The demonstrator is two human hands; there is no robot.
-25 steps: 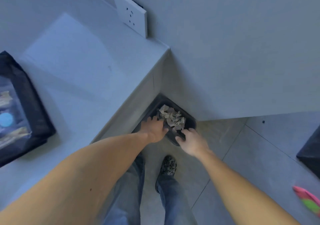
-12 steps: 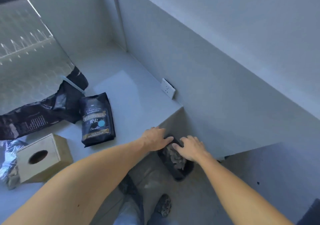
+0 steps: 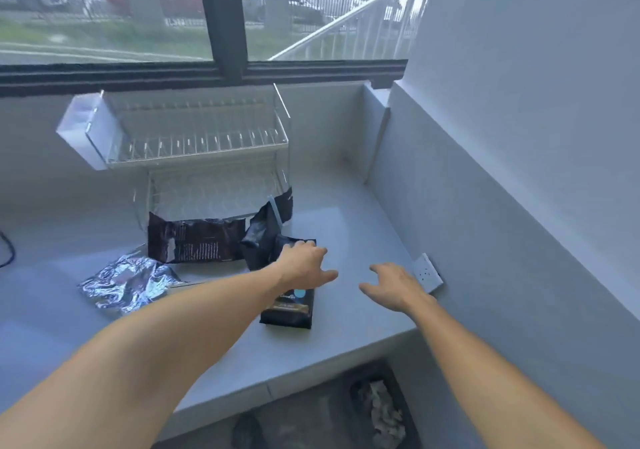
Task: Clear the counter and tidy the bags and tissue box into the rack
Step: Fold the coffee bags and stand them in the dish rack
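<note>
Head view: black foil coffee bag with gold label (image 3: pixel 288 305) lay flat on grey desk (image 3: pixel 349 227), directly under left hand (image 3: pixel 304 264); fingers (image 3: pixel 325 273) spread, holding nothing. Right hand (image 3: pixel 391 286) hovered released, just beside. Bag likely light, crinkly, slippery; best pinched at sealed top edge. Wire rack (image 3: pixel 194 143) stood behind.

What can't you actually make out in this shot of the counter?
- Tissue box: not visible in the head view; the left forearm may hide it.
- Dark coffee bag: label mostly covered by the left hand.
- Bag print: too small to read.
- Bin contents: blurred, cut off by the bottom edge.
- Right hand: open, holding nothing.
</note>
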